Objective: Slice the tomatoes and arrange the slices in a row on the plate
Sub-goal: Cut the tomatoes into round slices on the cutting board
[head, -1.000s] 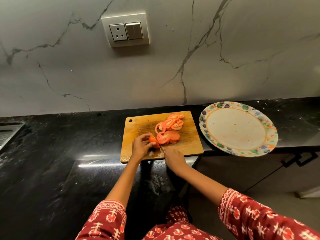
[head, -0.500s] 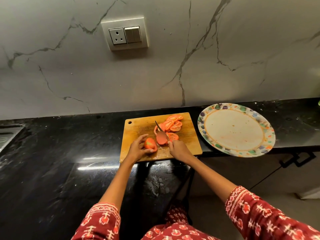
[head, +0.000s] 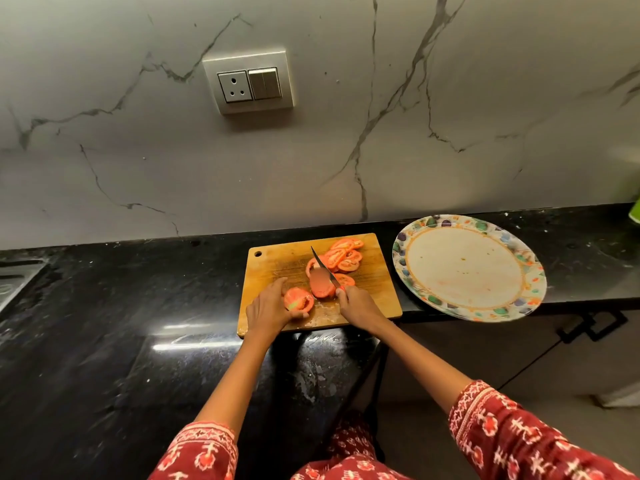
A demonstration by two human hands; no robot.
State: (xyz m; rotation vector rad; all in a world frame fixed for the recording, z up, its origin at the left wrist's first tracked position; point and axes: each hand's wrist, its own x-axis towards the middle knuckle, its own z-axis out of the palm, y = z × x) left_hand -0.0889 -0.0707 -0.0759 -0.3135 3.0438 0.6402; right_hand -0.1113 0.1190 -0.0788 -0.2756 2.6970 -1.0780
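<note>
A wooden cutting board (head: pixel 277 268) lies on the black counter. My left hand (head: pixel 268 311) grips the remaining piece of tomato (head: pixel 298 299) at the board's near edge, cut face turned up. My right hand (head: pixel 358 308) holds a knife (head: pixel 323 266) whose blade points away from me, with a fresh slice (head: pixel 320 284) lying against its flat. Several cut slices (head: pixel 344 258) are piled at the board's far right. The patterned plate (head: pixel 519 299) sits to the right of the board and holds no slices.
The plate overhangs the counter's front edge above a cabinet with a black handle (head: pixel 594 327). A sink edge (head: pixel 17 282) shows at far left. A wall socket (head: pixel 249 81) sits on the marble backsplash. Something green (head: pixel 635 211) peeks in at the right edge.
The knife finished a cut through the tomato and lifted, its blade now pointing away with a slice on it. My left hand drew the remaining piece slightly left and turned it.
</note>
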